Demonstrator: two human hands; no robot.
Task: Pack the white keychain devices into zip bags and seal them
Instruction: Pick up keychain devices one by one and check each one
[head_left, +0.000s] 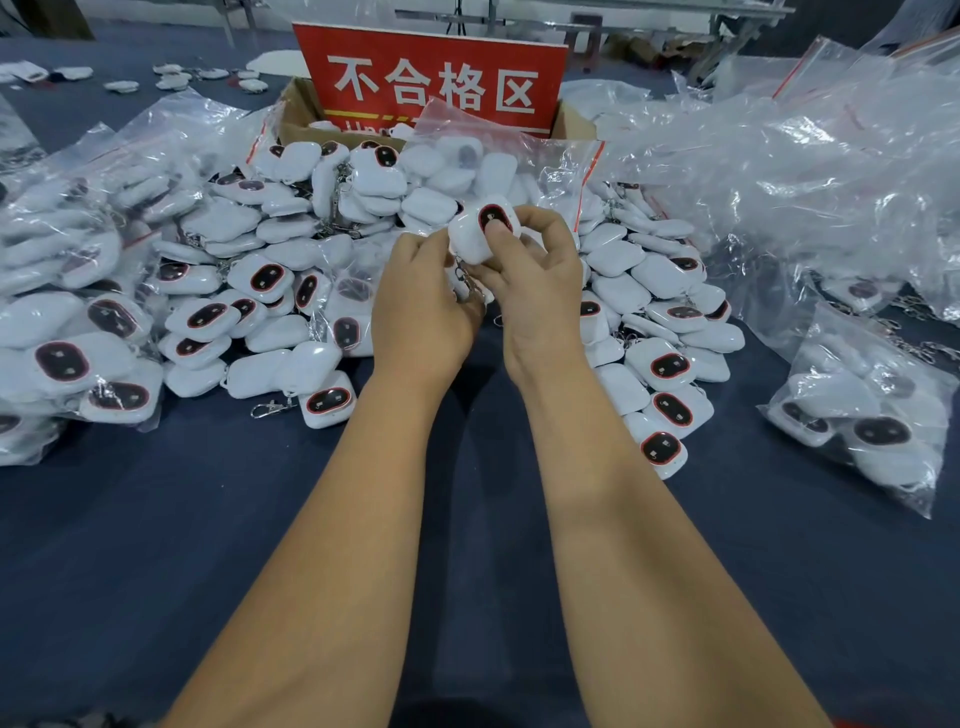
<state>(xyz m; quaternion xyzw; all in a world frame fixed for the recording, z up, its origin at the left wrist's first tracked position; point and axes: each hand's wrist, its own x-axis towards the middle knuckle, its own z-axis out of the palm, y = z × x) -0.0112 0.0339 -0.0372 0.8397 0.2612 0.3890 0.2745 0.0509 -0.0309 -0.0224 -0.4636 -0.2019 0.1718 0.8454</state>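
Holding one white keychain device (480, 228) above the heap, both hands were recorded at the centre of the head view. The right hand (540, 291) was closed on the device, thumb pressed on its dark, red-rimmed oval window; the left hand (423, 301) pinched its left edge. The device's metal clasp (467, 283) hung downward between the two palms.

Position: the device was raised, tilted with its window toward the camera, its long axis running from lower left to upper right. An open zip bag (519, 156), clear film with a red seal strip, lay just behind and above the device, partly filled. By judgement, the coming move was away from the body, into that bag; the right hand was nearer its mouth.

Materials: devices in smooth, glossy white plastic, rounded-rectangular, pebble-like. Loose devices (291, 291) were heaped on a dark blue cloth-covered desk (156, 545). Filled bags (67, 291) were stacked at left, another filled bag (872, 415) at right. Crinkled empty bags (805, 171) were piled at upper right. A cardboard box (298, 117) carrying a red sign (434, 80) stood behind.
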